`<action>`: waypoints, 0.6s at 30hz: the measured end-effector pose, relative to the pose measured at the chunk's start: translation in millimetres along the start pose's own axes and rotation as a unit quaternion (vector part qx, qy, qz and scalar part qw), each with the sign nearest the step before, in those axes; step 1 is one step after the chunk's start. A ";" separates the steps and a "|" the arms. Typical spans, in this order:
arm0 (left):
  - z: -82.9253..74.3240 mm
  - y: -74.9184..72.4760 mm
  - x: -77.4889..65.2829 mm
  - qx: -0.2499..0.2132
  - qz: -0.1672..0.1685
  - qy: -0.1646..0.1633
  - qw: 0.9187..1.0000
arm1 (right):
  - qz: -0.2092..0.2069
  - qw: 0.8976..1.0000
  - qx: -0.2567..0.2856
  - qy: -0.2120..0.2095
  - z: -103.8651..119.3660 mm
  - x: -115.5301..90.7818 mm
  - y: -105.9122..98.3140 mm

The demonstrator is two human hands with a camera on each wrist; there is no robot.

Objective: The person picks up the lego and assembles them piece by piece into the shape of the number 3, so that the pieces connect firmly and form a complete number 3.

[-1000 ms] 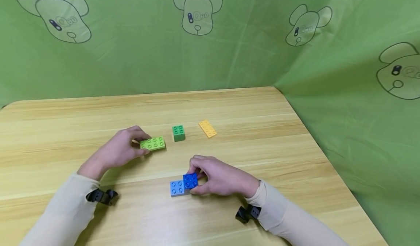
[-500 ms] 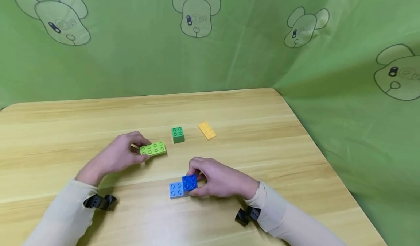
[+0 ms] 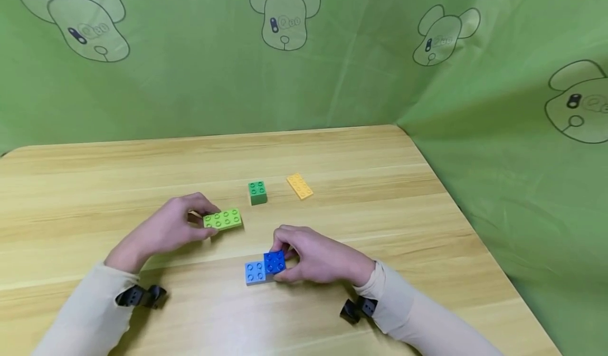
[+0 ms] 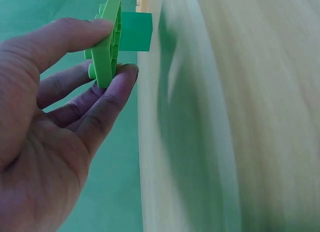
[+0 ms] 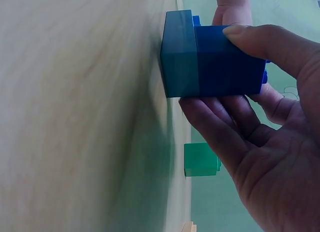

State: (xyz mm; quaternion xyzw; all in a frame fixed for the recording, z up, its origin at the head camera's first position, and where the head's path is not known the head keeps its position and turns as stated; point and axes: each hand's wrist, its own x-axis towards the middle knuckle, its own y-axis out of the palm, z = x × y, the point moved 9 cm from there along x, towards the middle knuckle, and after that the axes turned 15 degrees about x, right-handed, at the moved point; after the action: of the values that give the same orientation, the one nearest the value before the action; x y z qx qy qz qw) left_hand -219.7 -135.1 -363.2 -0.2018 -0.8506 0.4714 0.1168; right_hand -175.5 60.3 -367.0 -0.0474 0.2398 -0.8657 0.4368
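In the head view my left hand (image 3: 171, 229) pinches a flat lime-green building brick (image 3: 223, 219) by its left end, thumb and fingers on opposite sides. The left wrist view shows this lime brick (image 4: 107, 46) on edge in the picture, held off the table, its hollow underside partly visible. My right hand (image 3: 315, 255) grips a dark blue square brick (image 3: 274, 262) between thumb and fingers. That dark blue brick (image 5: 227, 61) sits on the right half of a longer light blue brick (image 3: 255, 273), whose left studs are uncovered.
A dark green square brick (image 3: 257, 193) stands farther back on the wooden table (image 3: 361, 187), with a flat yellow-orange brick (image 3: 300, 186) to its right. A green printed cloth (image 3: 199, 81) hangs behind the table and along its right side.
My left hand has drawn the lime-green brick slightly toward me. My right hand stays on the dark blue brick, nearly still. The head view tilted a little and came back.
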 end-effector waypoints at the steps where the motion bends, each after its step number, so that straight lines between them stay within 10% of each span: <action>1: -1.4 0.1 -0.4 -0.001 0.001 0.004 1.000 | 0.000 1.000 -0.001 0.000 0.2 0.0 0.1; 18: -24.7 -0.6 -6.9 -0.007 -0.011 0.051 0.999 | -0.003 1.000 0.024 0.000 0.4 -1.3 0.7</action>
State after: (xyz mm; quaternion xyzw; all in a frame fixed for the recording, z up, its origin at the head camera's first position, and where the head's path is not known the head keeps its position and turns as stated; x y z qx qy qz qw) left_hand -204.1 -119.9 -349.7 -0.2167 -0.8491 0.4530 0.1638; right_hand -174.1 60.8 -366.7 -0.0376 0.2186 -0.8726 0.4351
